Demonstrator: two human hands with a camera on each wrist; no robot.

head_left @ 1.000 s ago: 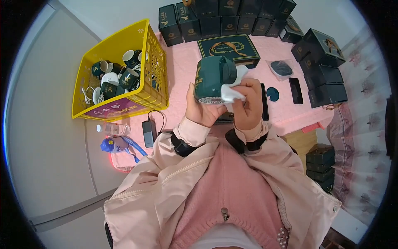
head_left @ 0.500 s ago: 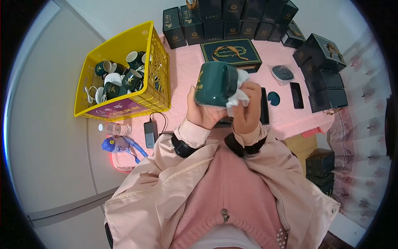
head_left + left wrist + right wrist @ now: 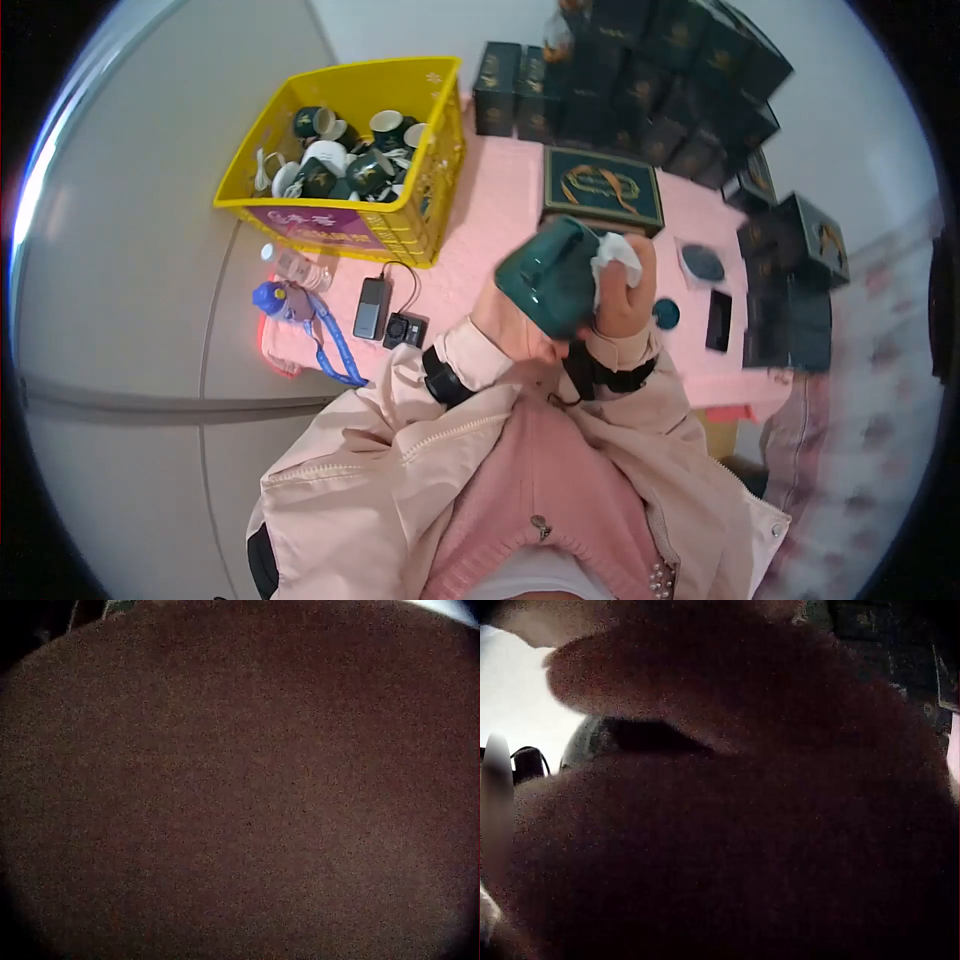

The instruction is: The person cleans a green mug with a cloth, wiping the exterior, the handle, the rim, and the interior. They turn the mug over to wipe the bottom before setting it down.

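A glossy dark green mug [image 3: 548,282], slightly blurred, is tilted in front of the chest in the head view, its handle facing up. The left hand [image 3: 510,325] supports it from the lower left, the fingers mostly hidden behind it. At the mug's right side the right hand [image 3: 628,295] pinches a crumpled white tissue [image 3: 616,262] between curled fingers and thumb. Skin fills nearly all of the left wrist view. Dark, close fingers of the right hand [image 3: 727,780] cover most of the right wrist view.
A yellow crate [image 3: 340,208] of mugs stands at the left, near a bottle [image 3: 296,268] and a power bank [image 3: 371,308]. Behind the mug lies a green gift box [image 3: 603,190]. Stacked dark boxes [image 3: 640,100] line the back; a phone [image 3: 718,321] lies at the right.
The mug has turned, its handle swinging from the right side to the top. The head view has shifted, so the table's things appear further right and lower.
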